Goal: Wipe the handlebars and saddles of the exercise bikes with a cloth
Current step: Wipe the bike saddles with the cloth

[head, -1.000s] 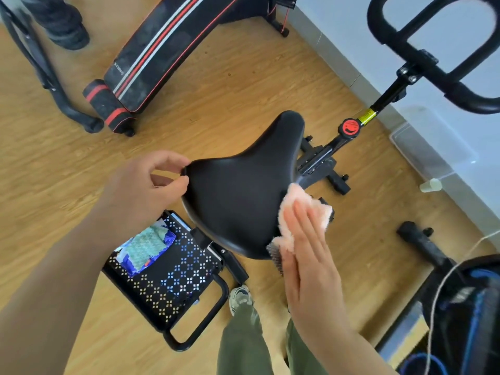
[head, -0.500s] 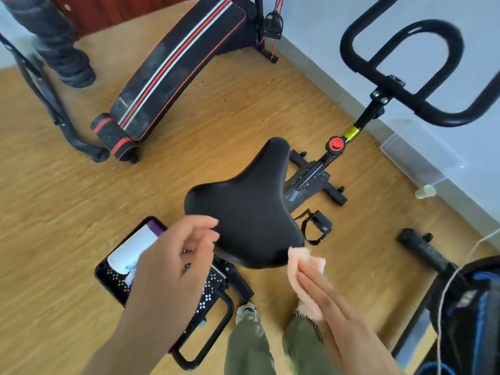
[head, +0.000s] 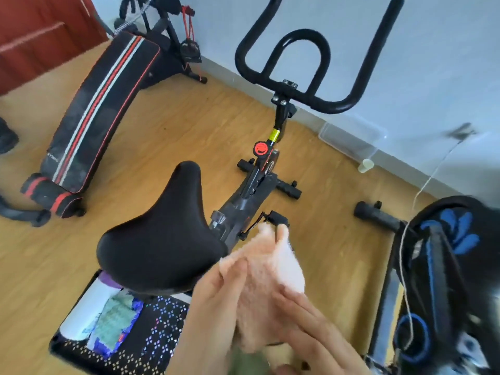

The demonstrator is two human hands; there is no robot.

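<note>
left hand (head: 213, 301), right hand (head: 311, 328) flat, fingers straight

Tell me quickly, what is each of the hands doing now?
Left hand: open, fingers straight against the cloth.
Right hand: open, flat on the cloth.

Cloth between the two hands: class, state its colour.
The cloth is pale peach-pink; the head view shows it best.
</note>
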